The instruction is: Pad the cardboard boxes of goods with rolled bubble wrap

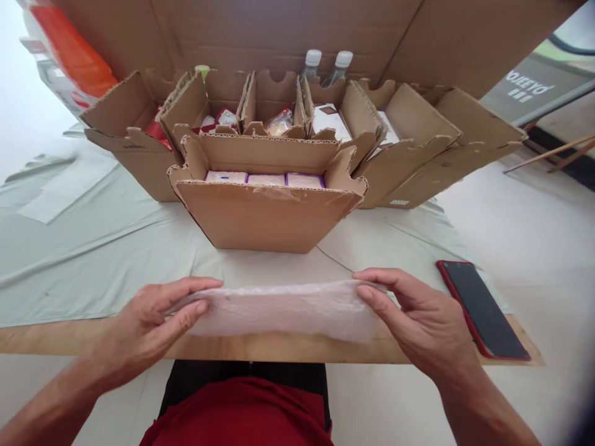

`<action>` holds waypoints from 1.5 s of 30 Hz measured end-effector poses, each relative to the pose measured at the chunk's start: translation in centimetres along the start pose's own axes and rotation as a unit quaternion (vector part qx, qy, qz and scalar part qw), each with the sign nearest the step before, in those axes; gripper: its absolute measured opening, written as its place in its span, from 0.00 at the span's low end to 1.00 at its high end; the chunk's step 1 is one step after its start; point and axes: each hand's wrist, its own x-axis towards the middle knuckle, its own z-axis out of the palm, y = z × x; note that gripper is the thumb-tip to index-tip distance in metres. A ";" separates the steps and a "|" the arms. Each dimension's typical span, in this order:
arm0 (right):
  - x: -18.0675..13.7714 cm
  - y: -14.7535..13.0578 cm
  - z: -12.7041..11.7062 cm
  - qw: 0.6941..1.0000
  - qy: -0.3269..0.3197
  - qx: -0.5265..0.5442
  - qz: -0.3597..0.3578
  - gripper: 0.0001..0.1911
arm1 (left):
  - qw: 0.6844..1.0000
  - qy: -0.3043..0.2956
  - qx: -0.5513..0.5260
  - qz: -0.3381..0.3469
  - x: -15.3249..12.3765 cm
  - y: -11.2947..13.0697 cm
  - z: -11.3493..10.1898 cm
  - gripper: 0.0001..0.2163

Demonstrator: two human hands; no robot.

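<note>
Holding a white padded pouch (pixel 283 310) by its two ends, the left hand (pixel 149 325) and right hand (pixel 418 322) each keep a narrow pinching grip, thumb over fingers. The pouch lies level above the near edge of the table (pixel 93 248), just in front of the cardboard box (pixel 269 214) with small packets inside; a red-cased phone (pixel 483 310) lies right of the pouch.

Phone (pixel 483 310) lies right of bag (pixel 283 310), box (pixel 267 210) behind.
</note>
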 end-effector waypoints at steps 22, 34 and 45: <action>-1.1 -3.5 13.8 0.952 -0.168 -0.160 -0.201 0.26 | 0.944 -0.017 0.282 0.170 0.5 -1.6 9.8 0.21; -4.3 4.2 4.9 0.949 -0.057 -0.301 -0.079 0.22 | 0.946 -0.036 0.284 0.154 0.1 -2.5 10.0 0.21; 0.9 3.2 8.2 0.988 -0.106 -0.103 0.032 0.06 | 0.958 -0.033 0.246 0.146 -0.4 -2.5 9.7 0.23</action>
